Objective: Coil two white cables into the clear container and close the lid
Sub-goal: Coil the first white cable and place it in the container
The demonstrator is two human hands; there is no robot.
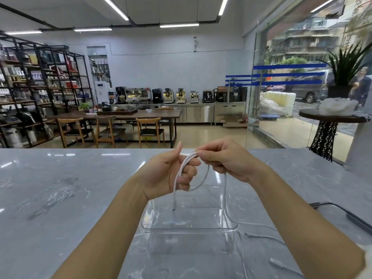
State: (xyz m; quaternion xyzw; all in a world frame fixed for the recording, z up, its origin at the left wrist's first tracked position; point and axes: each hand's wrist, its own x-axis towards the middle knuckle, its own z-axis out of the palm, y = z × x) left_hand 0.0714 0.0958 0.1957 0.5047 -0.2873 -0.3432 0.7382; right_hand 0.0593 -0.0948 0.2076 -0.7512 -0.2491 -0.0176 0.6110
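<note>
Above the clear container, both hands hold one white cable. My left hand grips a loop of it, and one plug end hangs down into the open container. My right hand pinches the cable at the top of the loop; the rest drops past the container's right wall to the table. A second white cable lies on the marble to the right of the container. No lid can be made out.
The grey marble counter stretches wide to the left. A black power strip with its cord lies at the right edge. Beyond the counter's far edge are wooden chairs, shelves and a glass wall.
</note>
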